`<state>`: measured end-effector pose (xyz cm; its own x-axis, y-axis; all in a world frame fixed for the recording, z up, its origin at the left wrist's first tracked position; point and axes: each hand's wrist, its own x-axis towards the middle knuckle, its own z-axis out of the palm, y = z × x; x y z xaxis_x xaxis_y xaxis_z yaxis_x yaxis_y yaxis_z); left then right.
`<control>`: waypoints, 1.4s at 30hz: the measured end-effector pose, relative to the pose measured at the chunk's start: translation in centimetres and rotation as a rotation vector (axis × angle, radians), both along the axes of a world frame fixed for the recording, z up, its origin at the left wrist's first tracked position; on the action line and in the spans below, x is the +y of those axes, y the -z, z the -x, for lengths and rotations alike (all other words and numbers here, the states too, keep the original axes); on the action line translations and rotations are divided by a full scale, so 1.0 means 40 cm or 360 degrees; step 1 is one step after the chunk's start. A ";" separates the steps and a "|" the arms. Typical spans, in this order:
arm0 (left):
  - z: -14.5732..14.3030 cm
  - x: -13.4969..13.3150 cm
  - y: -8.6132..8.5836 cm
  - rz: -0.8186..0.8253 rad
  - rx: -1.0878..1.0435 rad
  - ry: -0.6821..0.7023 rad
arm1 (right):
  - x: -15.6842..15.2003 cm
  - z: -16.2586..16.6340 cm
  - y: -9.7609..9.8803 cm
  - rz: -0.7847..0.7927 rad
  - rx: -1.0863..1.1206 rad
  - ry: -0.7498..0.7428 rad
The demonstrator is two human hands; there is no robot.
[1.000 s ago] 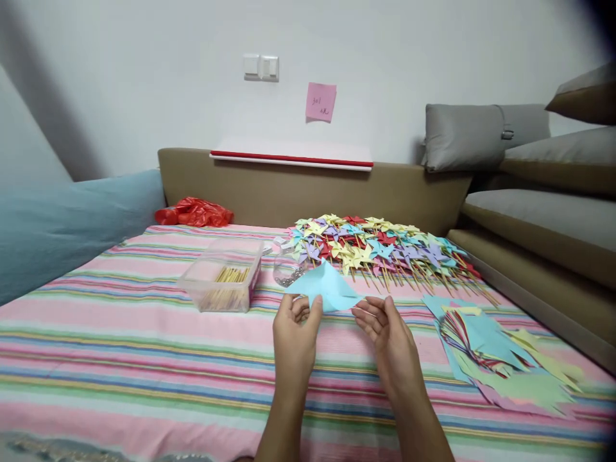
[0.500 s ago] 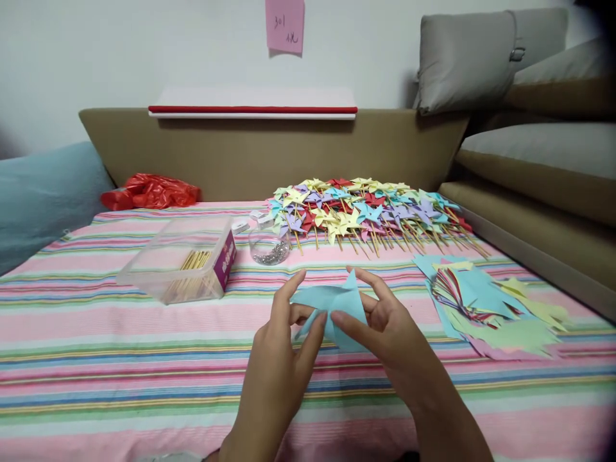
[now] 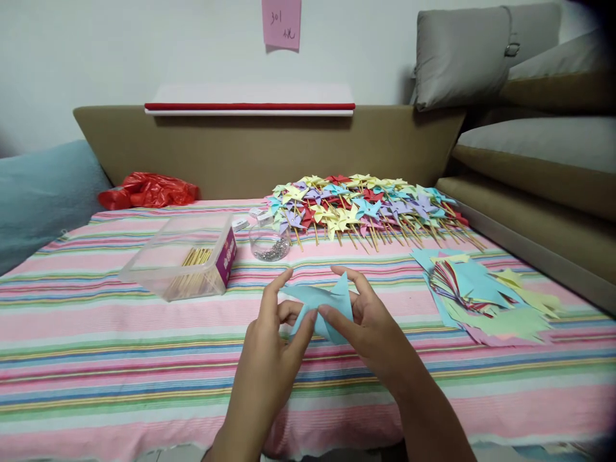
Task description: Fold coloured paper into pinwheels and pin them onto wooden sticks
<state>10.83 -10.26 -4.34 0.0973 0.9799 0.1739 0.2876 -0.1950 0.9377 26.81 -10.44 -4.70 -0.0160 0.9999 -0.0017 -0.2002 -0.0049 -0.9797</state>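
A light blue paper pinwheel (image 3: 315, 296), its corners folded toward the middle, is held up above the striped cloth between both hands. My left hand (image 3: 274, 340) grips its left side, the thumb pressed near the centre and the index finger raised. From the right, my right hand (image 3: 368, 327) pinches it too, with the thumb at the centre and the other fingers behind the paper. Whether a pin sits under the thumbs is hidden. Beyond my hands stands a clear round tub (image 3: 269, 245) of small metal pins.
To the left is a clear plastic box (image 3: 154, 266) of wooden sticks. Many finished pinwheels on sticks (image 3: 356, 208) lie piled at the back. Cut coloured paper sheets (image 3: 486, 289) are stacked at the right, near grey cushions (image 3: 539, 154). A red plastic bag (image 3: 154, 190) lies back left.
Both hands and the blue pinwheel have shifted slightly left in view. The thumbs stay close together at its centre, and the grip looks the same.
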 end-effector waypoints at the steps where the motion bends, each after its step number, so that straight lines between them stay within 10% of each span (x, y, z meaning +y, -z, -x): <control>1: -0.001 0.002 0.001 0.0004 -0.0049 -0.0032 | 0.002 0.005 0.002 -0.0009 0.0027 0.0037; 6: -0.009 -0.003 -0.012 -0.0033 -0.0348 -0.0128 | 0.020 0.017 0.009 -0.0003 0.0284 0.0260; 22: 0.009 -0.012 -0.015 -0.0631 0.0188 0.0000 | 0.021 0.020 0.008 0.0002 0.0522 0.0042; 33: -0.028 0.010 0.012 0.0198 -0.0515 -0.0176 | 0.026 0.083 -0.018 -0.0061 0.0952 0.0480; 42: -0.081 -0.004 0.010 0.0281 -0.1071 -0.0278 | 0.026 0.132 0.008 -0.0095 0.0973 0.0419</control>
